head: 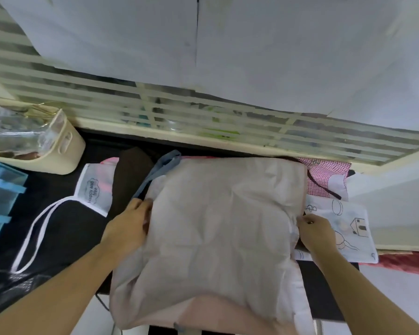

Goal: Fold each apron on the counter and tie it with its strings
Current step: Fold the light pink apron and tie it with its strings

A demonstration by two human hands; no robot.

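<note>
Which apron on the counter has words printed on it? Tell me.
The white-trimmed apron left of the left hand: it reads "Happy and free". The beige apron is plain, the checked one patterned, the right-hand one only drawn on.
</note>
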